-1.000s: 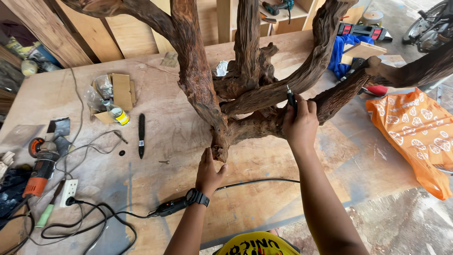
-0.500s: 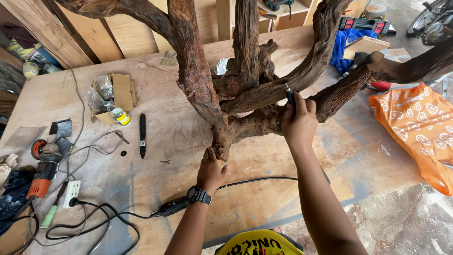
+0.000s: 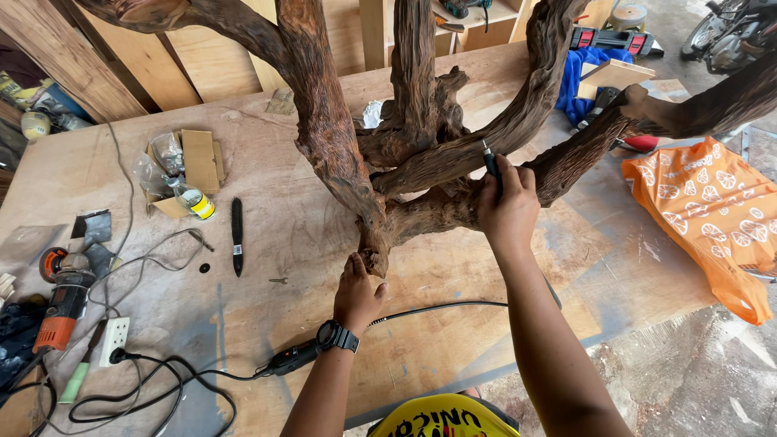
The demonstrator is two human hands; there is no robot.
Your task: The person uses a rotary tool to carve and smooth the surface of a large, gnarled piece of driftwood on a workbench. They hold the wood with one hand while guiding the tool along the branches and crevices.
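The right hand (image 3: pixel 507 204) is gripping a slim black rotary-tool handpiece (image 3: pixel 491 166), its tip pointing up into the crotch of the gnarled driftwood root (image 3: pixel 421 154) just above the knuckles. The left hand (image 3: pixel 358 293) is cupping the root's lowest stub, fingers curled against it, steadying the piece on the plywood table (image 3: pixel 283 324). The flexible shaft (image 3: pixel 437 308) is trailing between the forearms. Keeping that bracing firm and the tip light should be preventing skips.
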